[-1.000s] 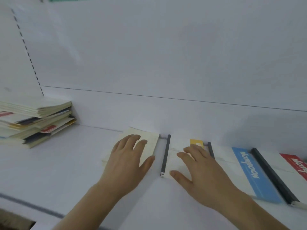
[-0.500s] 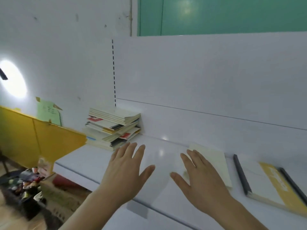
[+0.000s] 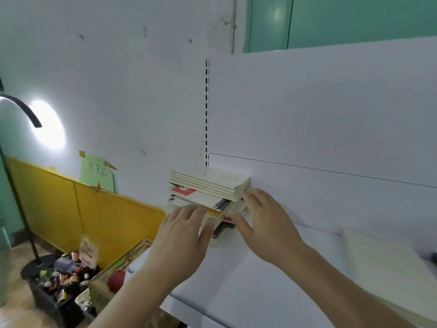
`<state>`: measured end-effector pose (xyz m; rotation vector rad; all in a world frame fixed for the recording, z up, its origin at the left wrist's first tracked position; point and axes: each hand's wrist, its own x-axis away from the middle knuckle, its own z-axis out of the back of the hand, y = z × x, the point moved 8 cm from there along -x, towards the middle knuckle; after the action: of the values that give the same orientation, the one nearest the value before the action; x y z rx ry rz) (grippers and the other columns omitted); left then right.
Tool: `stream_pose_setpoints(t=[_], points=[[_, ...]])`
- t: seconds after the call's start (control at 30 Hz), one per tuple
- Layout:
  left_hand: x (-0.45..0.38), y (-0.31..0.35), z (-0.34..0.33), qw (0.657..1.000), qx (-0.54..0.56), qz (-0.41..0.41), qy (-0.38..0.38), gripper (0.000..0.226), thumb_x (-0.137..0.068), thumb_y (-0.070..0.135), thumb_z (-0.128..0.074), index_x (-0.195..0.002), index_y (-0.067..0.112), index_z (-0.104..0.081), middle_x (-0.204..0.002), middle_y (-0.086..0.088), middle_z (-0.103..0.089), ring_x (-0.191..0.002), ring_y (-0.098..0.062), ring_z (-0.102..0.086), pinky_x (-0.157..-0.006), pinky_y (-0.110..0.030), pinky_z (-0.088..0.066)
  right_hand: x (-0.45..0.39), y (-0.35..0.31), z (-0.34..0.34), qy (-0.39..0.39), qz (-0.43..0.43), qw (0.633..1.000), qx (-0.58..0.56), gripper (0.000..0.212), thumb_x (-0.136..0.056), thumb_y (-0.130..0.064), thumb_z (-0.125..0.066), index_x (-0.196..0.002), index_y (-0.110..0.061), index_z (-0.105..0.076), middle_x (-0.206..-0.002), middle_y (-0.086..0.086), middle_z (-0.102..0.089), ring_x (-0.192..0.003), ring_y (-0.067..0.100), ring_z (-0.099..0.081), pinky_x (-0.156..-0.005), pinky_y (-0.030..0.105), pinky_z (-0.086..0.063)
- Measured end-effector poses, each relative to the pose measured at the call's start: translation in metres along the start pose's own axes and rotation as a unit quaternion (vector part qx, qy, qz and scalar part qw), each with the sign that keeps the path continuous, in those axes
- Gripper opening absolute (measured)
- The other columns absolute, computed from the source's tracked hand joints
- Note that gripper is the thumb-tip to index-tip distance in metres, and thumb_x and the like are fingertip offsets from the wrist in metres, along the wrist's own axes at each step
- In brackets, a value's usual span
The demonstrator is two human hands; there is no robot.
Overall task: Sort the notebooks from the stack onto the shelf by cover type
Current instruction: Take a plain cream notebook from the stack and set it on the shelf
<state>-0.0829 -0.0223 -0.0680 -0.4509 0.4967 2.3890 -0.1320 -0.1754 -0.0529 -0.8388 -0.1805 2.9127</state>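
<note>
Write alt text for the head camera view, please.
Two bare hands, left hand and right hand, reach with open fingers to a stack of notebooks at the left end of a white shelf; a cream notebook lies further right.

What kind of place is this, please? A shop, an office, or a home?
Probably a shop or its stockroom: a white retail-style shelf with a slotted upright, a stack of notebooks for sorting, and a box of mixed small goods on the floor.
</note>
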Motion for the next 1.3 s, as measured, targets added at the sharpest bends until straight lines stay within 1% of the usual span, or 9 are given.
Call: stream_pose_setpoints(t=[0.27, 0.37, 0.53, 0.7, 0.8, 0.93, 1.1, 1.23, 1.3], points=[[-0.08, -0.024, -0.011, 0.998, 0.035, -0.047, -0.016, 0.041, -0.107, 0.035, -0.034, -0.145, 0.027, -0.045, -0.145, 0.012, -0.047, -0.134, -0.008, -0.042, -0.108, -0.024, -0.035, -0.102, 0.004, -0.044, -0.049, 0.008, 0.998, 0.026, 0.047, -0.101, -0.037, -0.039, -0.141, -0.011, -0.042, -0.144, 0.004, -0.047, -0.136, 0.022, -0.037, -0.113, 0.04, -0.032], [-0.098, -0.039, -0.022, 0.995, 0.086, -0.037, -0.025, 0.036, -0.105, 0.036, -0.037, -0.136, 0.026, -0.054, -0.133, 0.013, -0.056, -0.12, -0.008, -0.052, -0.098, -0.025, -0.044, -0.111, 0.004, -0.061, -0.091, 0.014, 0.995, 0.04, 0.028, -0.099, -0.034, -0.041, -0.114, -0.017, -0.057, -0.116, 0.001, -0.062, -0.108, 0.022, -0.057, -0.091, 0.039, -0.048], [-0.12, -0.055, -0.026, 0.982, 0.187, -0.029, -0.014, 0.035, -0.106, 0.038, -0.035, -0.088, 0.024, -0.062, -0.084, 0.01, -0.063, -0.081, -0.009, -0.055, -0.078, -0.029, -0.046, -0.112, -0.005, -0.049, -0.003, 0.002, 0.996, 0.084, 0.029, -0.096, -0.038, -0.041, -0.071, -0.025, -0.049, -0.068, -0.005, -0.057, -0.061, 0.013, -0.047, -0.059, 0.033, -0.044], [-0.128, -0.063, -0.02, 0.914, 0.401, 0.058, -0.033, 0.048, -0.097, 0.06, -0.044, -0.093, 0.018, -0.068, -0.086, 0.005, -0.072, -0.086, -0.013, -0.066, -0.077, -0.031, -0.051, -0.092, -0.041, -0.026, 0.141, 0.009, 0.979, 0.148, 0.024, -0.093, -0.031, -0.049, -0.074, -0.023, -0.063, -0.058, -0.007, -0.059, -0.049, 0.018, -0.054, -0.046, 0.028, -0.039], [-0.125, -0.062, -0.028, 0.819, 0.557, 0.124, -0.06, 0.026, -0.097, 0.046, -0.057, -0.097, 0.022, -0.065, -0.089, 0.003, -0.075, -0.086, -0.013, -0.071, -0.074, -0.028, -0.056, -0.08, -0.075, -0.024, 0.181, 0.036, 0.973, 0.137, 0.012, -0.086, -0.021, -0.057, -0.084, -0.017, -0.068, -0.068, -0.005, -0.065, -0.057, 0.018, -0.058, -0.052, 0.029, -0.043], [-0.121, -0.082, -0.039, 0.72, 0.663, 0.198, -0.044, 0.019, -0.101, 0.022, -0.05, -0.111, 0.032, -0.063, -0.102, 0.002, -0.075, -0.098, -0.024, -0.071, -0.087, -0.048, -0.059, -0.067, -0.09, -0.039, 0.121, 0.036, 0.99, 0.055, 0.038, -0.097, -0.034, -0.045, -0.119, -0.014, -0.069, -0.115, -0.002, -0.071, -0.105, 0.015, -0.065, -0.089, 0.032, -0.052], [-0.125, -0.124, -0.028, 0.715, 0.662, 0.222, -0.006, 0.02, -0.102, 0.021, -0.052, -0.118, 0.032, -0.059, -0.11, 0.002, -0.069, -0.103, -0.029, -0.064, -0.093, -0.055, -0.053, -0.078, -0.043, -0.027, 0.139, -0.072, 0.986, 0.057, 0.039, -0.097, -0.026, -0.042, -0.128, -0.012, -0.061, -0.124, 0.001, -0.066, -0.115, 0.016, -0.059, -0.095, 0.032, -0.051], [-0.121, -0.146, -0.016, 0.731, 0.647, 0.215, -0.009, 0.017, -0.102, 0.02, -0.053, -0.115, 0.03, -0.058, -0.106, 0.003, -0.066, -0.098, -0.026, -0.061, -0.085, -0.048, -0.052, -0.098, 0.01, -0.054, -0.035, -0.176, 0.984, 0.01, 0.055, -0.101, -0.04, -0.042, -0.151, -0.019, -0.034, -0.155, -0.006, -0.035, -0.143, 0.012, -0.029, -0.115, 0.026, -0.023], [-0.121, -0.152, -0.012, 0.741, 0.636, 0.215, -0.008, 0.017, -0.101, 0.021, -0.053, -0.116, 0.028, -0.058, -0.107, 0.002, -0.066, -0.098, -0.027, -0.06, -0.086, -0.049, -0.051, -0.106, 0.014, -0.068, -0.115, -0.146, 0.983, 0.002, 0.056, -0.097, -0.053, -0.043, -0.142, -0.021, -0.044, -0.146, -0.01, -0.044, -0.136, 0.013, -0.037, -0.109, 0.026, -0.029]])
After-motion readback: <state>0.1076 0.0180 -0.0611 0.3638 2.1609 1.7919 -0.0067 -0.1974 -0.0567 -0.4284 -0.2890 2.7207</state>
